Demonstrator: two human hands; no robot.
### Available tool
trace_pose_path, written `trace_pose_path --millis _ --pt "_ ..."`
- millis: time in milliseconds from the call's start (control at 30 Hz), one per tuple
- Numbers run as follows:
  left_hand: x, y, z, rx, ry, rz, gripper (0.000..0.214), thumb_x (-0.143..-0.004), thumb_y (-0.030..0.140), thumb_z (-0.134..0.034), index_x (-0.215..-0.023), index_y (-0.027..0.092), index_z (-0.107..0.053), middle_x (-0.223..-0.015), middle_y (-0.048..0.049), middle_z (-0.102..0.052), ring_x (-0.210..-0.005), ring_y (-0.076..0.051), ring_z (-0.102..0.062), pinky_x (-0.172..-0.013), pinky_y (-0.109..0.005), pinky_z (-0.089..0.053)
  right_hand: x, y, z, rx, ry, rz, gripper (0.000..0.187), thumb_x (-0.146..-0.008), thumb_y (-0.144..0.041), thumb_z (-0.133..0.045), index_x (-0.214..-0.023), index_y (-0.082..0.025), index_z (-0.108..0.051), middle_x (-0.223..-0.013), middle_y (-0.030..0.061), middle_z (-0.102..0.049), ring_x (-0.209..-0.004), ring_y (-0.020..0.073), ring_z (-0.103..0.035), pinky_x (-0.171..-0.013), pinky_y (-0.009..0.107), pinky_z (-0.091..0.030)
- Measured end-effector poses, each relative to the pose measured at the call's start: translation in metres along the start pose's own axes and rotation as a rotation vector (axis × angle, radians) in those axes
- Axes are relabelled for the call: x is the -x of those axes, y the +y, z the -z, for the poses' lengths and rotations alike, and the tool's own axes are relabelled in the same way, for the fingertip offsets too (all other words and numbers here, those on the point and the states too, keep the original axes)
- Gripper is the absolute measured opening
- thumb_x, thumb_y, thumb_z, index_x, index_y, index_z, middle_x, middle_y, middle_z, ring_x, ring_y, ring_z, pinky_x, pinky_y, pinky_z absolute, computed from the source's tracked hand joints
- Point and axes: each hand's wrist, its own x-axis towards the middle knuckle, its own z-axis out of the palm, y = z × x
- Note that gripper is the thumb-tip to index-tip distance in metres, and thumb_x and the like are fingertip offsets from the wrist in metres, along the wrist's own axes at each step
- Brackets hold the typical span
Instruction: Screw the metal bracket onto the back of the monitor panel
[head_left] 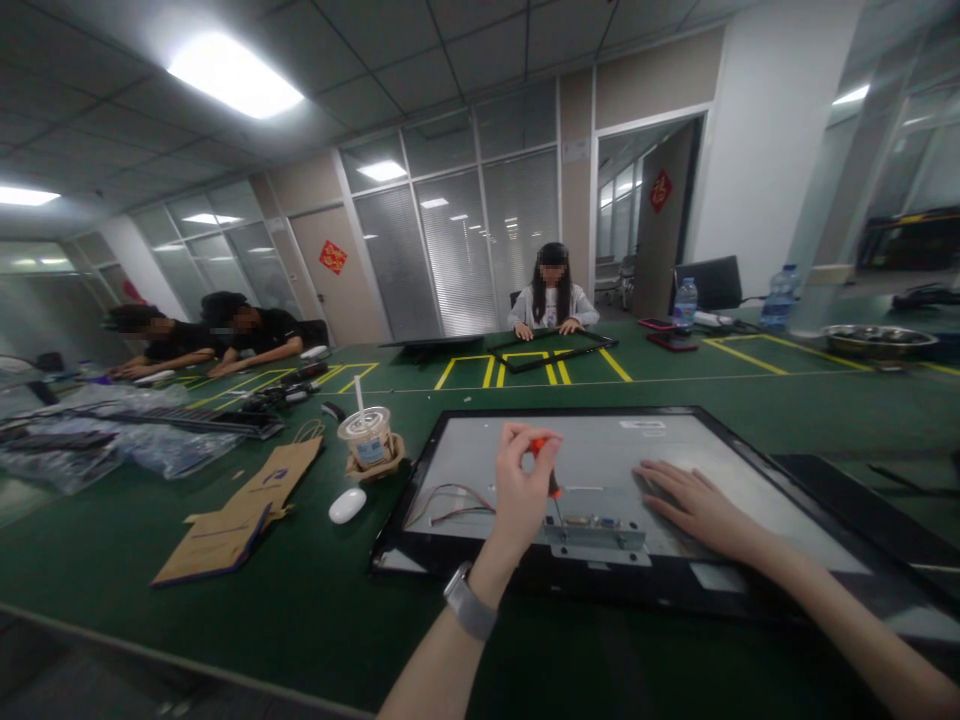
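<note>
My left hand [523, 480] is closed around the red-and-black handle of a screwdriver [555, 487]. The screwdriver stands nearly upright, its shaft pointing down at a metal bracket [596, 540] with several connector ports; whether the tip sits in a screw is too small to tell. The bracket lies along the near side of a large flat display panel [465, 450], grey metal back up, with a black frame. My right hand [697, 505] rests flat on the panel's back, fingers spread, holding nothing. Thin coloured wires [457, 492] lie on the panel left of the bracket.
Left of the panel are a white mouse [347, 506], an iced drink cup [367, 440] and a brown paper bag [240, 515]. Plastic-wrapped parts [142, 440] lie farther left. Across the green table, a person handles a black frame [517, 364]; a metal bowl [877, 340] is at right.
</note>
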Motion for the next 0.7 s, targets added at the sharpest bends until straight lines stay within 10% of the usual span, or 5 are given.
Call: trace_pose_path --millis 700 --pt "-0.0004 -0.0001 0.0019 0.11 -0.04 0.069 0.026 -0.092 0.029 -0.044 -0.091 0.017 -0.066 -0.083 -0.0049 -0.059 -0.079 -0.014 -0.056 -0.071 -0.026 -0.046 0.0002 -0.0008 0.0012 0.015 -0.001 0.003 0.06 -0.088 -0.058 -0.029 -0.135 -0.027 -0.049 -0.145 0.0078 -0.044 -0.135 0.0282 -0.035 -0.109 0.056 -0.023"
